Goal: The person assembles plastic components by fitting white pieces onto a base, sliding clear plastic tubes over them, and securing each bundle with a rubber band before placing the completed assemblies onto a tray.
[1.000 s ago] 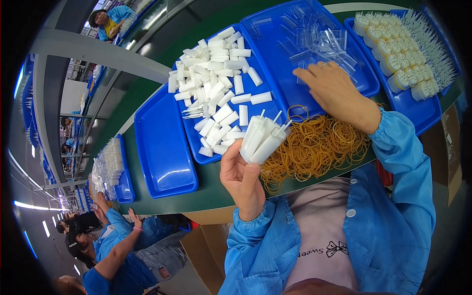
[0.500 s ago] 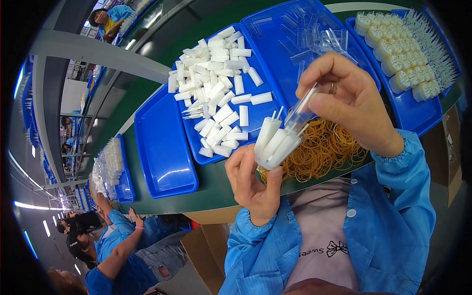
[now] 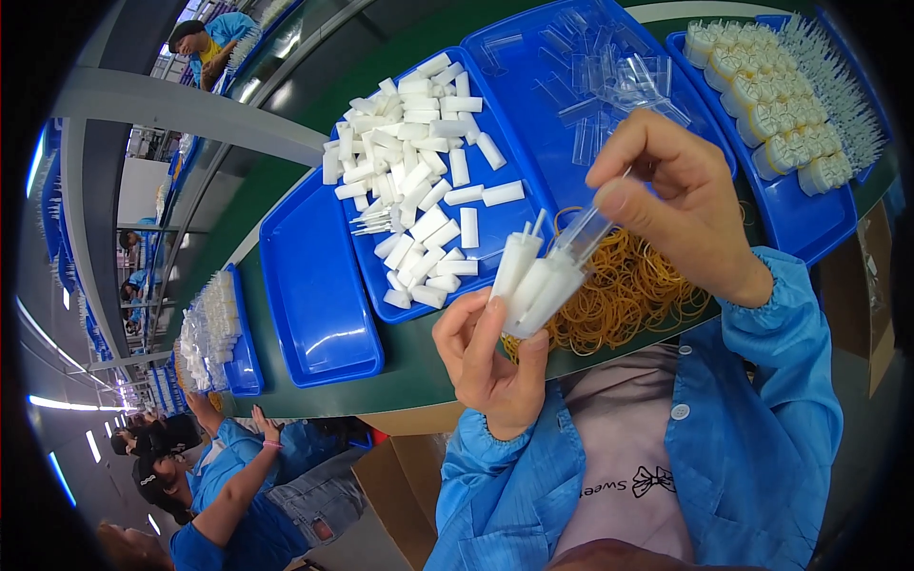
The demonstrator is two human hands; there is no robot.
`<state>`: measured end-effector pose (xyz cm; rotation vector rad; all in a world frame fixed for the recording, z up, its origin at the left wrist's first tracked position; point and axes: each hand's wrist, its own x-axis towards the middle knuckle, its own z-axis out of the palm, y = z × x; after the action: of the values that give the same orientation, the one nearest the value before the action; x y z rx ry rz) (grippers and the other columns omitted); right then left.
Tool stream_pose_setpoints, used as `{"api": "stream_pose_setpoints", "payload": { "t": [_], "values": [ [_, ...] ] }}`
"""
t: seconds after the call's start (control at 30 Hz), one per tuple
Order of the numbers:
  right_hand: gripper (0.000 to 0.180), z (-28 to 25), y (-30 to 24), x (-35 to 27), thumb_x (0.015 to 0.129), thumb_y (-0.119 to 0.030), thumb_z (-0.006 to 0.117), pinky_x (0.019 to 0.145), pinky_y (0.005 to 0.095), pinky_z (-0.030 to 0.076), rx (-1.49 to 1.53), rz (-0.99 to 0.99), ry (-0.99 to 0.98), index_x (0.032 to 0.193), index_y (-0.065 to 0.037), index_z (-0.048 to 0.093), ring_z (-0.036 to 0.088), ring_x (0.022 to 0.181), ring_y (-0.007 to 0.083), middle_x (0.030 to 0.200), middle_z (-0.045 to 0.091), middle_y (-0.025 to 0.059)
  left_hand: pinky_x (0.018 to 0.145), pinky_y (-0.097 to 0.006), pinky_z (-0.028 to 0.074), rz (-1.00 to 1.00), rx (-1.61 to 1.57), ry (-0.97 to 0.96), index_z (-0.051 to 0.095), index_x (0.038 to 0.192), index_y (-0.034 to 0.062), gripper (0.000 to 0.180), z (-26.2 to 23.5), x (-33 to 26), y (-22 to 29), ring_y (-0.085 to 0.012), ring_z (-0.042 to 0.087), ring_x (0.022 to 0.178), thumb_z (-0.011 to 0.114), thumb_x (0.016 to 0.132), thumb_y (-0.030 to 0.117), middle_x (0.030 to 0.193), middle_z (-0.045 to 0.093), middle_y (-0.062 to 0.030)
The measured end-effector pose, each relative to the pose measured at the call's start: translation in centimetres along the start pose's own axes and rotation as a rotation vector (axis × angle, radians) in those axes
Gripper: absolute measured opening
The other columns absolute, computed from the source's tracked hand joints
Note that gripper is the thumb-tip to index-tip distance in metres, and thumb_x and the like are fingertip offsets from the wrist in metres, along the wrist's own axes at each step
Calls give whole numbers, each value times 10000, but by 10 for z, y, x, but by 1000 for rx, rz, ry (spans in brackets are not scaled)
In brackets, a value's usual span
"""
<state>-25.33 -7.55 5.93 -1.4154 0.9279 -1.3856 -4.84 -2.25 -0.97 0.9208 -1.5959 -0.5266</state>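
Note:
Between the fingers of my left hand [image 3: 495,357] is a small bundle of white cylinders [image 3: 529,285], with thin stems sticking up from their tops. My right hand [image 3: 678,205] pinches a clear plastic tube [image 3: 583,231] by its upper end. The tube's lower end meets the top of the bundle; whether it has slipped over a cylinder I cannot tell. Just beyond and below my hands lies a heap of amber rubber bands [image 3: 628,295]. A blue tray [image 3: 509,233] of loose white cylinders [image 3: 409,152] sits to the left of my hands.
Clear tubes [image 3: 609,86] lie in a blue tray [image 3: 505,105] at the back. At right, another blue tray [image 3: 809,228] carries banded bundles [image 3: 762,105]. An unfilled blue tray [image 3: 328,324] stands left on the green table [image 3: 409,366]. Co-workers [image 3: 228,476] sit at far left.
My right hand and the clear tube have shifted slightly down. The bundle in my left hand has turned a little, and its cylinders sit closer together.

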Motion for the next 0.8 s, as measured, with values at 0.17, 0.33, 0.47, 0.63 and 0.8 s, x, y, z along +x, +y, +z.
{"api": "stream_pose_setpoints", "payload": {
  "t": [0.17,0.33,0.47,0.63,0.8],
  "values": [
    [202,1,1,0,833,-172,697,516,199,348,-166,-96,-15,758,-35,568,434,599,22,662,515,-31,810,-336,506,7,-36,109,599,1134,10,407,9,4,10,-273,554,1001,729,748,29,1139,467,-173],
    [233,-2,-3,5,853,-184,681,522,186,348,113,166,-131,722,-55,538,438,616,10,668,521,-40,730,-287,525,126,230,-26,642,1094,32,489,3,10,27,-229,595,885,761,622,-15,1085,486,-143],
    [233,-8,-9,4,861,-193,674,524,186,351,152,199,-202,724,-60,540,441,615,9,671,530,-43,701,-272,519,109,236,-17,656,1083,40,508,3,15,32,-202,587,856,754,587,-15,1053,490,-125],
    [234,-8,-11,0,842,-194,687,516,191,344,-8,61,-179,719,-55,545,440,603,17,661,531,-33,647,-256,487,82,210,-46,657,1081,35,501,6,16,33,-172,556,800,748,591,-12,1009,486,-104],
    [178,-8,-16,-4,821,-135,681,567,204,391,-79,109,-190,748,-31,555,496,637,49,729,563,11,619,-237,461,111,145,10,663,1066,33,495,10,15,31,-160,541,772,759,581,7,964,495,-93]
  ]
}}
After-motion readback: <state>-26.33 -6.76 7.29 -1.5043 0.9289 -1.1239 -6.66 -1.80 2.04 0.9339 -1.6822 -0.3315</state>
